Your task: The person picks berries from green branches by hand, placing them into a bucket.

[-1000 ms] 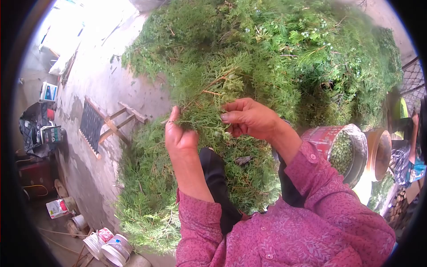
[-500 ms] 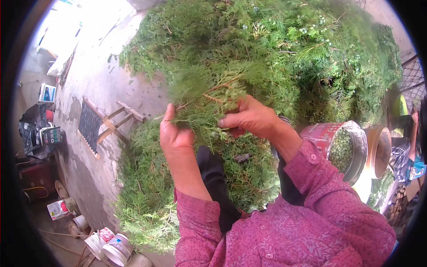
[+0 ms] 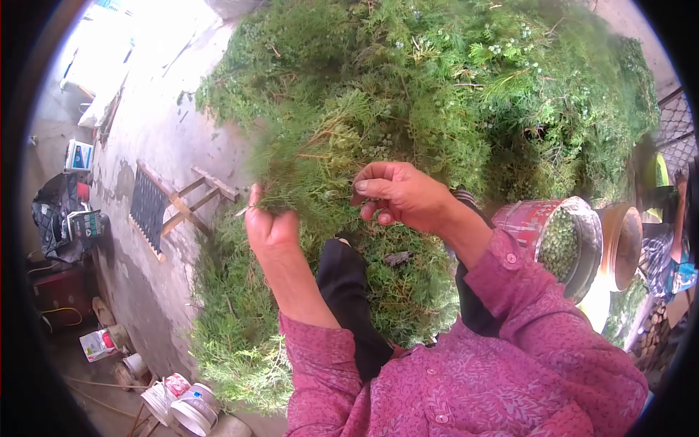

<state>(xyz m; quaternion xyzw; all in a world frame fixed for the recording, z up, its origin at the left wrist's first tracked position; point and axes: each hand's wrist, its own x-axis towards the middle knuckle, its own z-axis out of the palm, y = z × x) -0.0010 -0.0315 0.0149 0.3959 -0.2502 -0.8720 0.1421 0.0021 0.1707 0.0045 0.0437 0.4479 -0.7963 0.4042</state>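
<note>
My left hand (image 3: 273,231) is closed around the stem end of a leafy evergreen sprig (image 3: 280,175), which is smeared by motion. Its thumb stands up, and the sprig fans out above the fingers. To the right, my right hand (image 3: 404,193) is apart from the sprig, with thumb and curled fingers pressed together. Whatever the palm holds, if anything, is hidden. Under and beyond both hands lies a big heap of evergreen branches (image 3: 437,102) bearing small pale green cones.
A red bucket (image 3: 518,222) with green cones (image 3: 559,244) stands at my right, beside a tan container (image 3: 619,247). A folding stool (image 3: 178,204) lies on the concrete floor (image 3: 131,284) at left. White buckets (image 3: 193,408) sit at lower left. My dark-trousered knee (image 3: 341,266) is among the branches.
My right hand has come away from the sprig and curled its fingers. My left hand has moved left and slightly down with the sprig.
</note>
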